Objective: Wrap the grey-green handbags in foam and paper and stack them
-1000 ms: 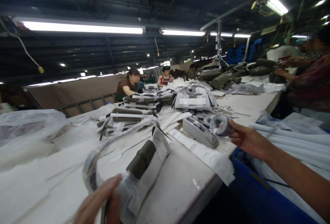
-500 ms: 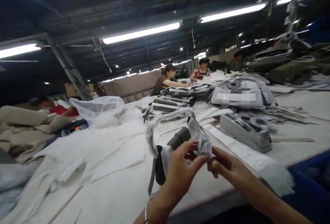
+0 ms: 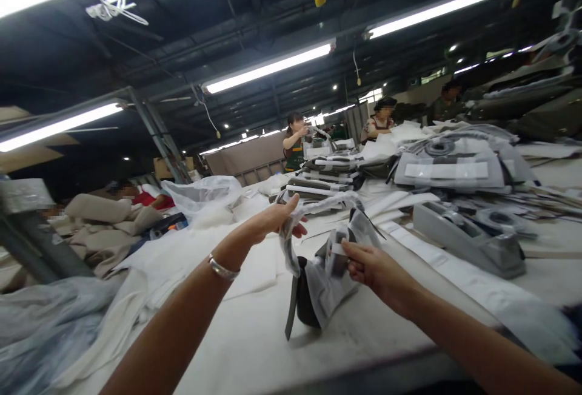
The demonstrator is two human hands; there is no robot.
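A small dark olive handbag (image 3: 310,307) stands on the worktable, partly covered with white tissue. Its handle (image 3: 285,248) is wrapped in pale padding and arches above the body. My left hand (image 3: 275,219) is at the handle's left bend, thumb raised and fingers apart, with the fingers reaching inside the loop. On the bag's front, my right hand (image 3: 375,267) pinches a grey, film-covered flap (image 3: 336,252) between thumb and fingers. A thin dark strap (image 3: 291,310) hangs at the bag's left end.
A grey tape dispenser (image 3: 468,243) stands to the right, beside a tape roll (image 3: 502,220). Wrapped bags (image 3: 448,167) are piled behind. White sheets (image 3: 250,273) cover the left side. Across the table a person (image 3: 294,143) handles another bag.
My left hand has left the wrapped piece and moved up to the handle. My right hand now holds the flap lower against the bag. The camera view has shifted left.
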